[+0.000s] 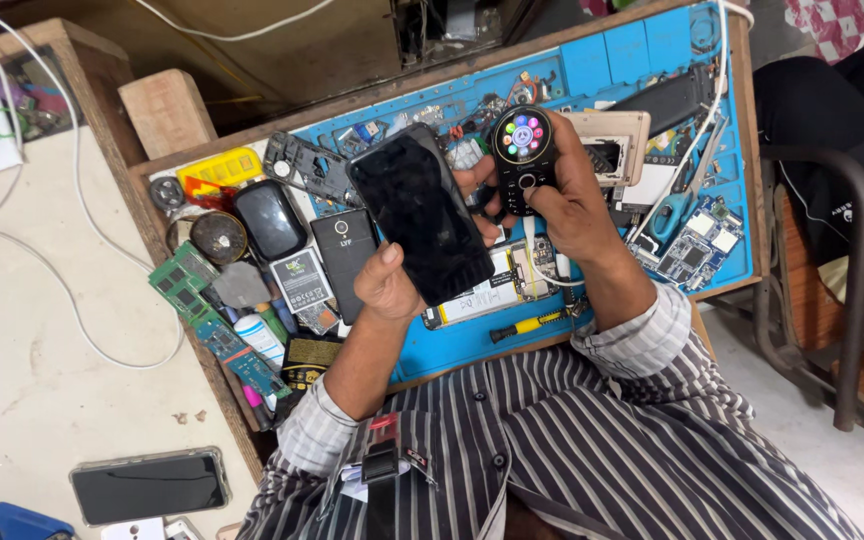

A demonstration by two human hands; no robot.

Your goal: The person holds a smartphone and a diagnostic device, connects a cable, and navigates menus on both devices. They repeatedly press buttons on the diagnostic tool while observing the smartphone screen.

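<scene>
The left hand [387,285] grips a black smartphone [420,213] by its lower edge, thumb on the glass, holding it tilted above the blue work mat [612,60]. The right hand [562,195] is closed around a small black handheld device with a ring of coloured dots [523,155], held just beside the smartphone and also above the mat. Under the smartphone, on the mat, lies an opened phone with its insides showing [512,280], and a yellow-handled screwdriver [527,324] rests near the mat's front edge. Blue-handled scissors [674,210] and a circuit board [697,245] lie toward the mat's right side. Off the mat's left edge sit a dark phone back [344,255] and green memory boards [184,283].

The step in hand looks like checking the smartphone against the small device. A next move would call for keeping both held steady and close together.
</scene>
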